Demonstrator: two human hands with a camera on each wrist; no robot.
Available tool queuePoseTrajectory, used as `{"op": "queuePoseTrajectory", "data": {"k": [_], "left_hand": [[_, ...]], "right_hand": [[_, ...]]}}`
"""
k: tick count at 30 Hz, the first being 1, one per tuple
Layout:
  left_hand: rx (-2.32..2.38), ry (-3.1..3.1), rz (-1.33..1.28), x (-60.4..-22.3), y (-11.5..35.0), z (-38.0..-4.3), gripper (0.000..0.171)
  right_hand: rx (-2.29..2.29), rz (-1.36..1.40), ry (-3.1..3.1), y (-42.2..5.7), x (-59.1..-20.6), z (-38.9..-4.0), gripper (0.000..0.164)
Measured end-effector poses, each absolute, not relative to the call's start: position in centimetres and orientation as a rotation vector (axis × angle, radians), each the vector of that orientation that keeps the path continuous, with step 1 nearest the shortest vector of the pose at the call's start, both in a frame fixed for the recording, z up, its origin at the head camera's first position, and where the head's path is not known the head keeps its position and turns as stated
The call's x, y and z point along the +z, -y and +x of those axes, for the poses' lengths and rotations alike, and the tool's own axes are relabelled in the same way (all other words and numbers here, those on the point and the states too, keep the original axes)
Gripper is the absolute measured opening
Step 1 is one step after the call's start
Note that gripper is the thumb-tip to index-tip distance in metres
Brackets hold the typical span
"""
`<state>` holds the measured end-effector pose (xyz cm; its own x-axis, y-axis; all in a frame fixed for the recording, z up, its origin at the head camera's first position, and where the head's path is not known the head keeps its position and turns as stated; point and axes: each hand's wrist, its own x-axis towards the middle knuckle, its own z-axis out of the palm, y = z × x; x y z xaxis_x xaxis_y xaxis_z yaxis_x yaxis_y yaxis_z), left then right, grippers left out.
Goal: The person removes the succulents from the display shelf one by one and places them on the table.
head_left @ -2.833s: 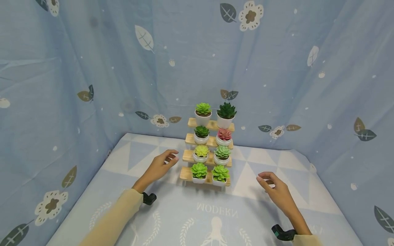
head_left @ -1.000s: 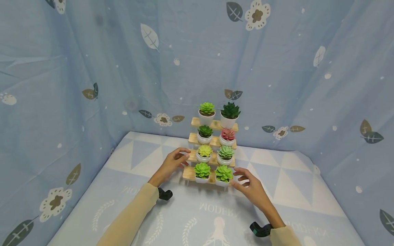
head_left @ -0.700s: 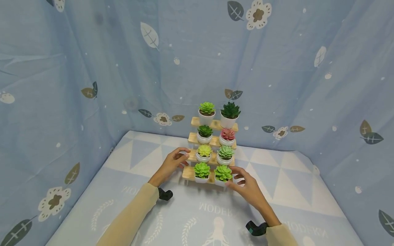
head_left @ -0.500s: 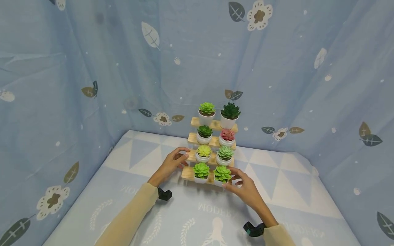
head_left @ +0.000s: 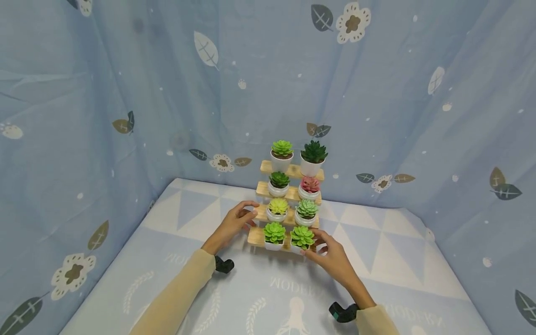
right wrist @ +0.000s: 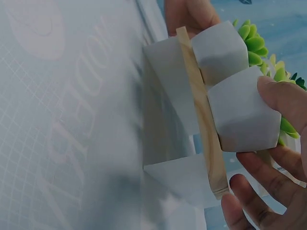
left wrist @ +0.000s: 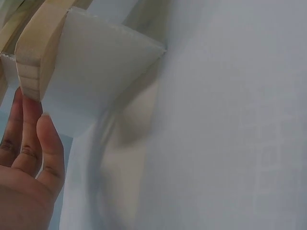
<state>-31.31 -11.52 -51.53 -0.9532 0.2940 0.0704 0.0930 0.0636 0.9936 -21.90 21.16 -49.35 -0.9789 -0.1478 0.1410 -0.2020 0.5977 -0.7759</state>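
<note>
Blue, flower-printed curtain (head_left: 268,102) surrounds a pale tablecloth (head_left: 243,291). On the cloth, toward five o'clock from the middle of the head view, stands a four-tier wooden plant stand (head_left: 256,236) with white side panels, bearing succulents two to a shelf. Taking the stand as the dial, the left hand (head_left: 235,221) is near nine o'clock, fingers fairly straight, the tips appearing to touch the end of the second shelf up (head_left: 262,214) without wrapping it. The right hand (head_left: 335,260), near four o'clock, pinches the front-right pot (right wrist: 244,115) between thumb and fingers; that pot sits on the lowest shelf, at five o'clock, just beside the front-left pot (right wrist: 220,52). It is probably light and stiff, its smooth walls liable to slip in a loose pinch; opposite walls below the rim should give the surest hold. Its green rosette (head_left: 302,236) looks like pliable plastic, a poor grip.
</note>
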Motion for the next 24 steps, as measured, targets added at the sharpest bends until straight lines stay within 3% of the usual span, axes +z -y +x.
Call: {"op": "queuePoseTrajectory", "data": {"k": [24], "left_hand": [[2.003,-2.190,0.419,-51.8,11.7,-30.7,0.044]], "right_hand": [[1.491,0.243,2.723,-23.4,-48.5,-20.7,0.066]]}}
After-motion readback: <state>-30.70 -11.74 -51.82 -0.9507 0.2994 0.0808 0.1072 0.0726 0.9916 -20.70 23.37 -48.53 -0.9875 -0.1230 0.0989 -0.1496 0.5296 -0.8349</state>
